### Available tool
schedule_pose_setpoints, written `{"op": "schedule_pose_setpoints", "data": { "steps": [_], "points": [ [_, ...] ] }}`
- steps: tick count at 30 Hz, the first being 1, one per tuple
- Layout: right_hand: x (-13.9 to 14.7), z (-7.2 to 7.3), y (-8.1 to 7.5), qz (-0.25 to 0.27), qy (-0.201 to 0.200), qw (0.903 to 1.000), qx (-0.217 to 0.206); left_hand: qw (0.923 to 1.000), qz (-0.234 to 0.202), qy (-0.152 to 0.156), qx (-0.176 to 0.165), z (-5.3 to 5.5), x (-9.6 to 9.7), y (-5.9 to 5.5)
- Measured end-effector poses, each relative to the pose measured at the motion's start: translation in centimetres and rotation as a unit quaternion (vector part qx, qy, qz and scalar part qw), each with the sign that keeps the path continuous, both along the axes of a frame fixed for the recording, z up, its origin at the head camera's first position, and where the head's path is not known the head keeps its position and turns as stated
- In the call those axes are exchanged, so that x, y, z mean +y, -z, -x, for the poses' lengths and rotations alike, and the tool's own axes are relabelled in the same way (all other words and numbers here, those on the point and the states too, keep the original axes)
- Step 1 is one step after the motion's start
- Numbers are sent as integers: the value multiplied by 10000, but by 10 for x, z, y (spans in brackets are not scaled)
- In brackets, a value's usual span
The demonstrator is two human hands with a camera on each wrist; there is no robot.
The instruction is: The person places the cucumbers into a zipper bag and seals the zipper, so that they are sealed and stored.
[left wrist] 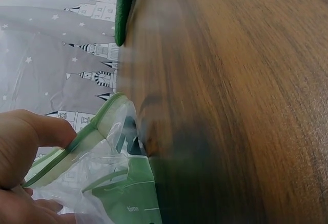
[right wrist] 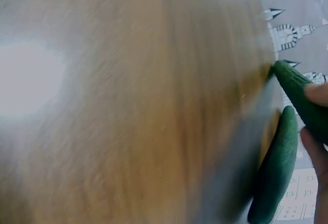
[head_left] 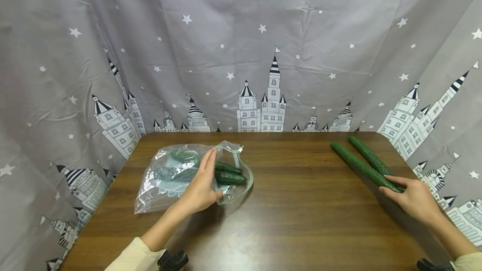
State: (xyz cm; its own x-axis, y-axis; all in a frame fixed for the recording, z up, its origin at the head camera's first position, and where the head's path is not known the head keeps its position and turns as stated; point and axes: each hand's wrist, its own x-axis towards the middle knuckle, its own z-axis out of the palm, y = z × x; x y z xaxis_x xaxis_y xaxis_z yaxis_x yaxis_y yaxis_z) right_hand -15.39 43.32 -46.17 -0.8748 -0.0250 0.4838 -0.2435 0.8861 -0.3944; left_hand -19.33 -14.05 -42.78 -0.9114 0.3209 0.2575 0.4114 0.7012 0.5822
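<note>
A clear plastic zip bag (head_left: 150, 193) with a green-edged mouth lies on the left of the table, mouth to the right. Inside it are several cucumbers (head_left: 230, 177), seen partly through the plastic. My left hand (head_left: 201, 189) holds the bag by its mouth; in the left wrist view, fingers (left wrist: 54, 130) bend over the green rim (left wrist: 95, 124). At the table's right side, my right hand (head_left: 416, 200) grips the near end of one cucumber (head_left: 357, 164) between thumb and fingers. A second cucumber (head_left: 370, 156) lies just beyond it, toward the right edge.
The brown wooden table (head_left: 290, 204) reaches back to a grey curtain (head_left: 301, 24) printed with castles and stars. The curtain also hangs along both sides. A bright glare patch (right wrist: 28, 78) shows on the tabletop in the right wrist view.
</note>
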Motion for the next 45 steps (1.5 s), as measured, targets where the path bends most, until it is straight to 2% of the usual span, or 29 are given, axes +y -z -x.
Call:
{"op": "schedule_pose_setpoints", "data": {
  "steps": [2, 5, 7, 8, 9, 11, 14, 16, 17, 18, 19, 21, 26, 29, 32, 33, 36, 40, 43, 45],
  "points": [
    [-2, 2, -5, 344, 324, 9987, 203, 10000, -30, 17, 43, 0, 1, 0],
    [-6, 5, -14, 990, 814, 9914, 249, 10000, -38, -5, 62, 0, 0, 0],
    [-9, 7, -19, 1672, 1078, 9799, 163, 10000, -43, -22, 35, 0, 0, 1],
    [-11, 8, -22, 2103, 1167, 9706, 129, 10000, -38, -28, 21, 0, 0, 1],
    [-13, 9, -26, 2592, 1172, 9586, 71, 10000, -43, -25, 25, 0, 0, 1],
    [-16, 11, -32, 3621, 1020, 9265, -6, 10000, -67, -16, 54, 0, 0, 1],
    [-23, 14, -40, 5034, 314, 8634, -127, 9998, -106, 15, 140, 1, 0, 2],
    [-28, 16, -44, 5640, -250, 8251, -218, 9998, -106, 16, 144, 1, 0, 2],
    [-32, 18, -46, 5782, -471, 8142, -218, 9998, -104, 26, 153, 1, -1, 2],
    [-35, 20, -48, 6040, -741, 7933, -202, 9998, -94, 30, 145, 1, -1, 2],
    [-39, 22, -49, 6151, -943, 7826, -167, 9999, -89, 37, 140, 1, -1, 2],
    [-47, 25, -52, 6165, -1197, 7781, -131, 9999, -77, 39, 134, 1, -1, 2],
    [-66, 29, -57, 6027, -1621, 7811, -188, 9998, -98, 37, 148, 1, -1, 2],
    [-74, 30, -59, 6073, -1865, 7718, -265, 9998, -100, 35, 166, 0, -1, 2],
    [-81, 31, -61, 6043, -2029, 7695, -402, 9998, -88, 34, 167, 0, 0, 1],
    [-84, 31, -61, 6012, -2072, 7704, -456, 9998, -80, 32, 170, 0, 0, 1],
    [-92, 33, -62, 5781, -2132, 7854, -589, 9998, -67, 11, 170, 0, 1, 0],
    [-107, 36, -62, 5548, -2310, 7957, -752, 9998, -51, -7, 216, 0, 0, 0],
    [-119, 40, -62, 5522, -2509, 7897, -915, 9998, -50, 0, 208, 0, 0, 0],
    [-127, 42, -63, 5459, -2541, 7916, -1042, 9998, -61, 5, 173, 0, 0, 0]
  ]
}}
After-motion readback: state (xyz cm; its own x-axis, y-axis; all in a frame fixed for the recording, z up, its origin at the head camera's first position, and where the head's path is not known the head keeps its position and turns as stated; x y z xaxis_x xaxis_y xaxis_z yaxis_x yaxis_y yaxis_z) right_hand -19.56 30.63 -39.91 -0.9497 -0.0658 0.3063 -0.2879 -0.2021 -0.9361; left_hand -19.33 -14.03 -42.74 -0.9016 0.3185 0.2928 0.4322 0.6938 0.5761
